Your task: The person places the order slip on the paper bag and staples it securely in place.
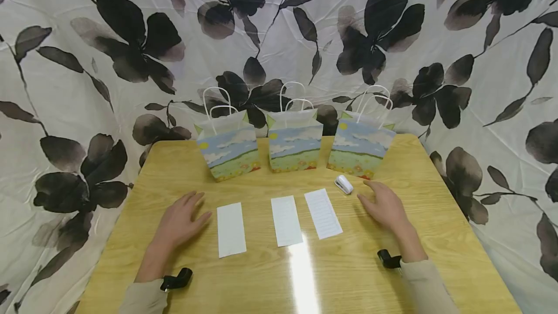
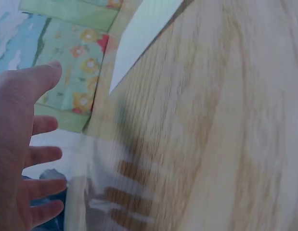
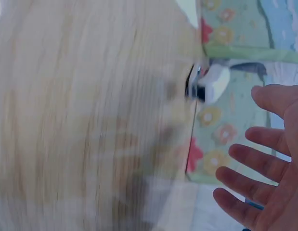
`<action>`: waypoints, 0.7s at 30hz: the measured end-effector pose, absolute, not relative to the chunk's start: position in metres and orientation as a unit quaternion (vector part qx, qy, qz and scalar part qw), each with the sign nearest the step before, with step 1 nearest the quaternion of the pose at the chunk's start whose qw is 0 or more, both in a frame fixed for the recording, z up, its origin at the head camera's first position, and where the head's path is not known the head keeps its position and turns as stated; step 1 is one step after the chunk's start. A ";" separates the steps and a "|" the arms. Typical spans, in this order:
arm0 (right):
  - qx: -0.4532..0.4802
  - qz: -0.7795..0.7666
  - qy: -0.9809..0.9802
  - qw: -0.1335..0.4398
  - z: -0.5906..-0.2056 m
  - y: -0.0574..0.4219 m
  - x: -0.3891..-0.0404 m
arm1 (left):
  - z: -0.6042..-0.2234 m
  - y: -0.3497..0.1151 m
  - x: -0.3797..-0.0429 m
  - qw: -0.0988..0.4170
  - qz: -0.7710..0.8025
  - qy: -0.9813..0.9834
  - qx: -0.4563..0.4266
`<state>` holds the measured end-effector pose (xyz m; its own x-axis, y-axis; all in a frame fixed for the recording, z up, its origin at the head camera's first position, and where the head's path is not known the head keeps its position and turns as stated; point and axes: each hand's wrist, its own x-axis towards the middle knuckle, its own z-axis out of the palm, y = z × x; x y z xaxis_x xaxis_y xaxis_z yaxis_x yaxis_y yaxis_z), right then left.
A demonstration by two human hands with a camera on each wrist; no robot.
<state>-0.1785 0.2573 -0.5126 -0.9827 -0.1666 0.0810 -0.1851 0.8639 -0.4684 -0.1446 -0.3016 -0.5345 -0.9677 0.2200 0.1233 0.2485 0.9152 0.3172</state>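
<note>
My left hand (image 1: 180,219) is over the table's left side with loosely spread fingers, holding nothing. Just right of it lies a white paper slip (image 1: 231,230). Two more slips, a middle one (image 1: 286,221) and a tilted, lined one (image 1: 323,213), lie farther right. A small white stapler (image 1: 344,184) sits close to my right hand (image 1: 384,206), whose fingers are extended and apart from it. The stapler (image 3: 213,84) also appears past the fingertips in the right wrist view. The left wrist view shows the left hand (image 2: 28,144) with its fingers spread.
Three paper gift bags with white handles stand along the back edge: a left bag (image 1: 231,151), a middle bag (image 1: 295,147) and a right bag (image 1: 361,147). Behind the wooden table (image 1: 244,285) hangs a flower-patterned cloth (image 1: 305,57).
</note>
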 end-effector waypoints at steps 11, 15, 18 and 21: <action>0.109 0.303 -0.946 0.036 -0.510 0.216 -0.177 | -0.548 -0.277 -0.157 0.011 -0.263 -0.958 -0.115; 0.113 0.324 -0.939 0.034 -0.510 0.204 -0.177 | -0.555 -0.270 -0.161 0.010 -0.261 -0.960 -0.103; 0.116 0.337 -0.934 0.030 -0.510 0.198 -0.176 | -0.559 -0.267 -0.162 0.014 -0.253 -0.963 -0.095; 0.112 0.343 -0.932 0.028 -0.509 0.195 -0.175 | -0.561 -0.264 -0.161 0.015 -0.265 -0.960 -0.087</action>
<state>-0.1750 0.1954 -0.5092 -0.9733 -0.1898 0.1294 -0.2284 0.7398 -0.6329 -0.1610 -0.2644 -0.5611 -0.9845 0.1585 0.0747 0.1744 0.8450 0.5056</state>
